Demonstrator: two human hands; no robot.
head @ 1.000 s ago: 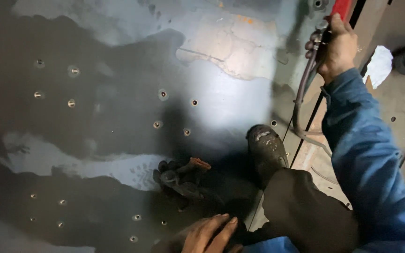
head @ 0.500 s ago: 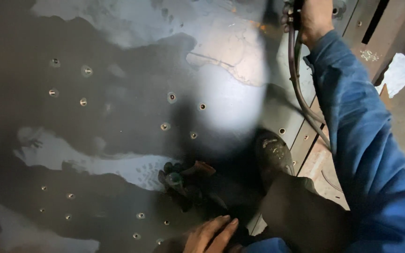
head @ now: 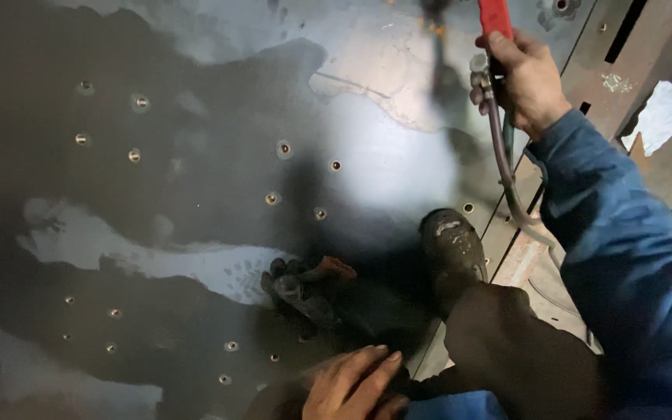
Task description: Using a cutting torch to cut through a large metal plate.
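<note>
Head view: the right hand [head: 524, 78] grips a red-handled tool [head: 495, 17] with a hose [head: 503, 167], raised above the dark steel plate [head: 196, 194]. The left hand [head: 351, 383] rests flat, fingers spread, near what may be a crumpled glove [head: 305, 284].

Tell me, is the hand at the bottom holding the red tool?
No, the left hand lies bare and empty on the dark metal plate, while the right hand grips the red tool with its hose.
</note>
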